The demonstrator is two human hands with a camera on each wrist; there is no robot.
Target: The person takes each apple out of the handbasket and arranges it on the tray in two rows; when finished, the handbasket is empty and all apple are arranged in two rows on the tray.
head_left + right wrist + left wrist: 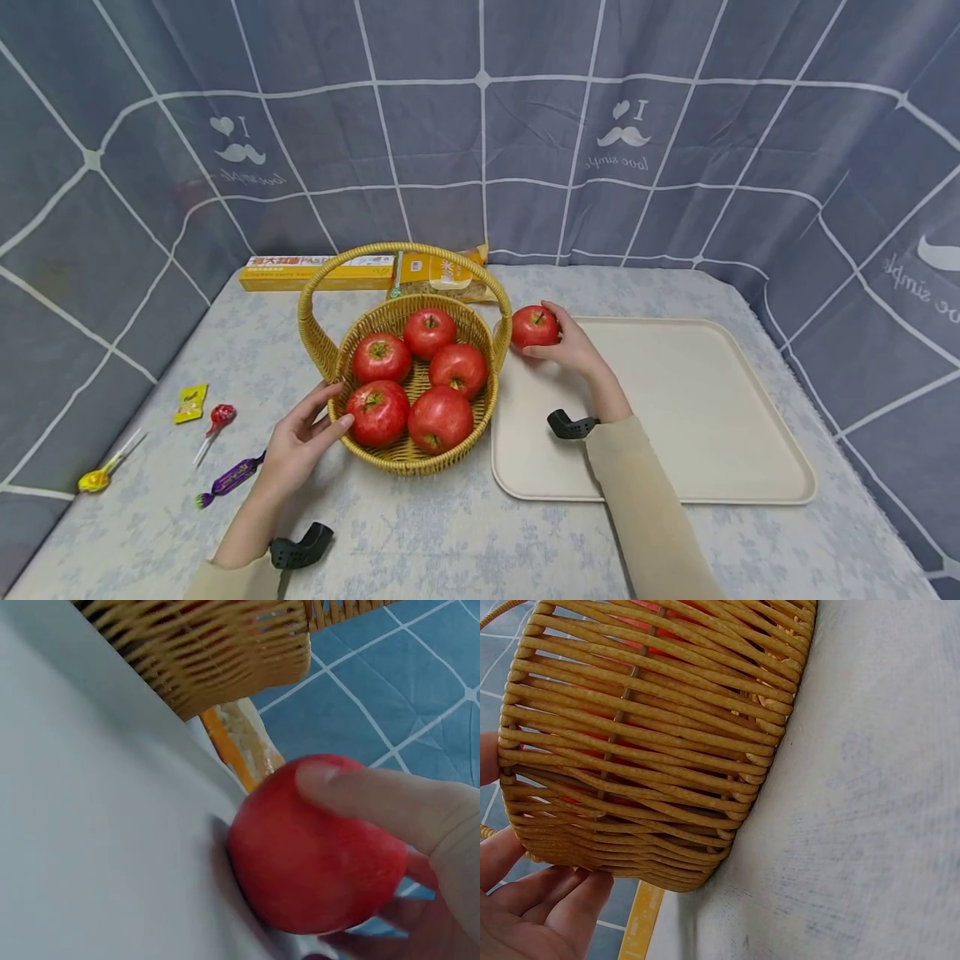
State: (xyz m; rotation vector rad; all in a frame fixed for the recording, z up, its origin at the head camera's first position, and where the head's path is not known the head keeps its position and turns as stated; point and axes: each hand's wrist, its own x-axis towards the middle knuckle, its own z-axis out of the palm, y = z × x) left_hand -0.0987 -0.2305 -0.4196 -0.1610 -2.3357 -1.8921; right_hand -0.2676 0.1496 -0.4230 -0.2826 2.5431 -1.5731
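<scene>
A woven wicker basket (pixel 408 467) with a tall handle stands left of the tray, with several red apples (pixel 380 412) inside. My left hand (pixel 296 442) holds the basket's left side, thumb at the rim and fingers along the outer weave (pixel 630 750). At the tray's far left corner, my right hand (pixel 576 346) grips a red apple (pixel 534 326), its thumb on one side and fingers on the other. Seen from the right wrist, that apple (pixel 315 847) is at or just above the pale tray surface; contact is hard to tell. The cream tray (pixel 675 408) lies flat beneath the right forearm.
Behind the basket lie a yellow pasta box (pixel 315 273) and an orange-and-clear food bag (pixel 442 275). On the left are a yellow candy packet (pixel 191 403), a red lollipop (pixel 221 417), a purple wrapped candy (pixel 234 477) and a yellow lollipop (pixel 94 480). Grey curtains surround the table.
</scene>
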